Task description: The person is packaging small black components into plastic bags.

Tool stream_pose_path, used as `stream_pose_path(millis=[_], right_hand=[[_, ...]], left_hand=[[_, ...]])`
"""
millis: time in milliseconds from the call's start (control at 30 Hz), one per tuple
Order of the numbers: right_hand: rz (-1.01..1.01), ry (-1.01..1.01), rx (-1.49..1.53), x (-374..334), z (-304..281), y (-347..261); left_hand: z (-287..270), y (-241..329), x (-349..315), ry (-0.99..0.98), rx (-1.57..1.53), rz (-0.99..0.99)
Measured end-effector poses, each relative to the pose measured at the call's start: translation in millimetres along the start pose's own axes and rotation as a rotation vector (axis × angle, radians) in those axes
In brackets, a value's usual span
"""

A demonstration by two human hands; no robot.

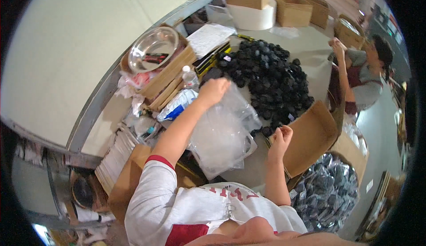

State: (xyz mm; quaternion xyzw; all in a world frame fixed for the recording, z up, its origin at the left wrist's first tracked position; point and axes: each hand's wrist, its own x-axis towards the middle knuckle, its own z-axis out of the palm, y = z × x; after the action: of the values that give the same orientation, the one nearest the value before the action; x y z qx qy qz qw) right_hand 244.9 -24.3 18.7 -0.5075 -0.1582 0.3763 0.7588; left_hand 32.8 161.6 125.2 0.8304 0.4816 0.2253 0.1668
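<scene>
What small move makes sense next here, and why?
Probably bring the right hand to the clear plastic bag to help open it: the left hand appears to grip one edge, while the right is apart from it.

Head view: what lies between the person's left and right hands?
In the head view, clear plastic bags reach from the left hand, with some black pieces nearer the right hand.

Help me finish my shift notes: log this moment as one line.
left hand: holds clear bag; right hand: near cardboard box; black pieces: piled
</scene>
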Motion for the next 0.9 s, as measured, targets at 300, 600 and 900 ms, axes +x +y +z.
stream_pose_path(millis=[300,600,900], right_hand=[[-0.655,-0.863,-0.969,-77.9,101.7,26.4],[-0.196,-1.159,-2.089,-79.4,116.2,123.9],[-0.443,-0.954,-2.154,-110.0,153.3,70.5]], left_hand=[[50.4,-90.0,-107.3,0.159,0.121,-0.097],[-68.6,-131.0,-366.3,0.733,0.257,-0.291],[23.5,-220.2,-667.9,-0.004,0.275,-1.144]])
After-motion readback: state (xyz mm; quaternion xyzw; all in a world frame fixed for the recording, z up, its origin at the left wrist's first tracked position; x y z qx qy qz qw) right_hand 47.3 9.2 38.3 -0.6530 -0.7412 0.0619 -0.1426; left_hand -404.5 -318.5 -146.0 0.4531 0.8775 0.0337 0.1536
